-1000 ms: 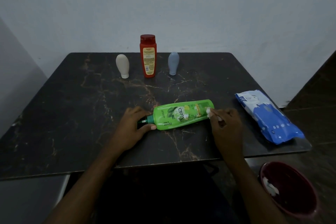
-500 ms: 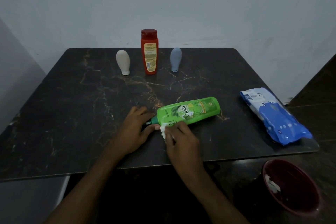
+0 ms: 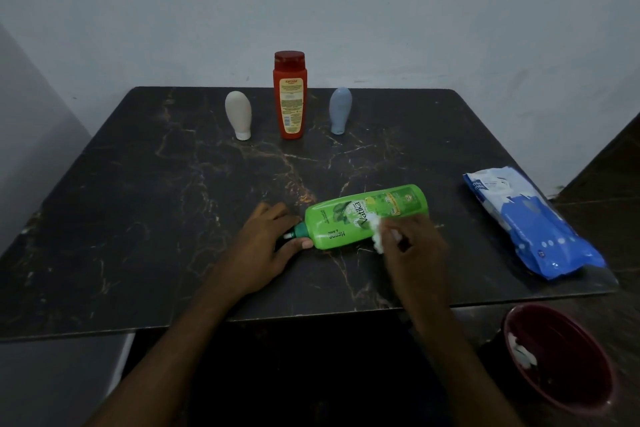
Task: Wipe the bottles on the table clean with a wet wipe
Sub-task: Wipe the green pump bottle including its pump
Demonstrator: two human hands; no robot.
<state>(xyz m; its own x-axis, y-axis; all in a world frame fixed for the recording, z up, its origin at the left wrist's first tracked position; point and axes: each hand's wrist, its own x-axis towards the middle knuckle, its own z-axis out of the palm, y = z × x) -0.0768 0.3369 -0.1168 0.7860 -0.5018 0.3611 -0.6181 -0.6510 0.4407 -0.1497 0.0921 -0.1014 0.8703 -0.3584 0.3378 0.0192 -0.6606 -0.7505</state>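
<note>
At table [image 3: 138,201] back tall bottle [image 3: 290,97] stands between left tube [image 3: 238,114] and right tube [image 3: 340,109], lying bottle [image 3: 363,217] front centre, wipes pack [image 3: 530,222] right, bin [image 3: 561,360] off front-right corner.

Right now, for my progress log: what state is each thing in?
green bottle, lying on its side
left hand, gripping the green bottle's cap end
right hand, pressing bunched wet wipe on that bottle
red bottle, upright, capped
cream bottle, standing on its cap
blue-grey bottle, standing on its cap
wipes pack, lying flat
bin, holding a used wipe
</note>
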